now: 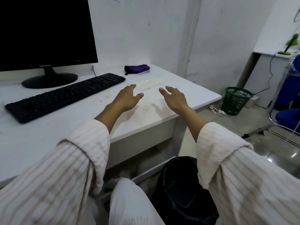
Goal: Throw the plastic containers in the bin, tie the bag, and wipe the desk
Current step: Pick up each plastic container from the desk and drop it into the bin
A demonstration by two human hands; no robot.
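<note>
Cream pinstriped shirt sleeves (68,168) over a white laminate desk (29,137); black flat keyboard (65,96), purple folded cloth (141,68), green mesh wastebasket (235,101).

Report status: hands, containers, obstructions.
Left hand and right hand open, above desk. Plastic containers on desk, just beyond fingertips, untouched. Black-bagged bin below. Nothing in the way.

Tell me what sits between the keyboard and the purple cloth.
Nothing: bare white desk between keyboard and purple cloth, in the head view.
</note>
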